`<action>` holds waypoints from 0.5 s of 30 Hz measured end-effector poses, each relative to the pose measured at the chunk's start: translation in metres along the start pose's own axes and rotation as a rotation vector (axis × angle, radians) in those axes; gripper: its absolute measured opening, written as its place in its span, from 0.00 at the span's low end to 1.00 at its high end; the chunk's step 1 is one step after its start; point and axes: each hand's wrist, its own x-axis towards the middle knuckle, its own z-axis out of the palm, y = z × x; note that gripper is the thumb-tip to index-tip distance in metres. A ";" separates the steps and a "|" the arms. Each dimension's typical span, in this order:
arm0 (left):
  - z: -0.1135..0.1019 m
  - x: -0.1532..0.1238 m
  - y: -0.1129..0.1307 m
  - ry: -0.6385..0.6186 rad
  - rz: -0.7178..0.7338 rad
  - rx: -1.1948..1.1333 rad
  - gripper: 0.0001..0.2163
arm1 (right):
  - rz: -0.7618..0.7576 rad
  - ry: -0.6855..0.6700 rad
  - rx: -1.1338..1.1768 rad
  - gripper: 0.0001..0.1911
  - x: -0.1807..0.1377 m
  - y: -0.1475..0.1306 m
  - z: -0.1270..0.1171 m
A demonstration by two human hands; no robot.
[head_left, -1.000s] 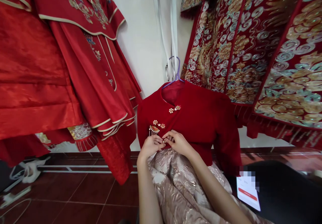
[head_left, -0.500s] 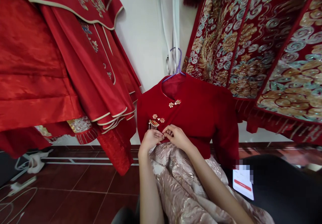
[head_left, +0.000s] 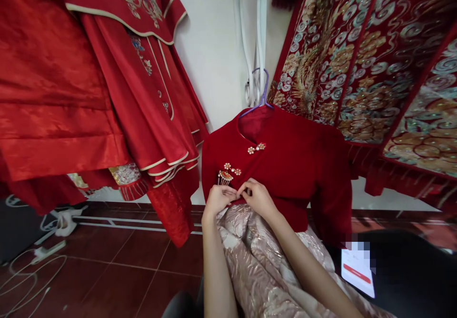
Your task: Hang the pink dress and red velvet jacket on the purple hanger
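Note:
A dark red velvet jacket (head_left: 285, 165) hangs before me on a purple hanger (head_left: 266, 88). At its lower front edge my left hand (head_left: 219, 200) and my right hand (head_left: 257, 196) meet, fingertips pinched together over a small beaded button. The fingers now hide nearly all of that button. Just above them sit a fan-shaped brooch (head_left: 225, 179) with dangling strands and a pair of flower buttons (head_left: 232, 169). A similar pair, the upper flower buttons (head_left: 256, 148), fastens the collar. Shiny pinkish-beige brocade (head_left: 250, 265) spreads below the jacket, under my forearms.
Red garments (head_left: 117, 94) hang on the left, and heavily embroidered panels (head_left: 357, 70) on the right. White straps (head_left: 261, 32) run down the wall. A lit phone (head_left: 357, 273) lies on a black seat (head_left: 407, 270). Cables (head_left: 39, 265) trail over the tiled floor (head_left: 135, 261).
The view has shifted slightly, so everything sits further right. My fingers stay at the same spot on the jacket; the beads seen between them before are now covered.

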 end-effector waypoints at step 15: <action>-0.030 -0.022 0.022 0.237 0.191 0.139 0.07 | 0.085 0.125 0.078 0.09 -0.011 -0.022 -0.067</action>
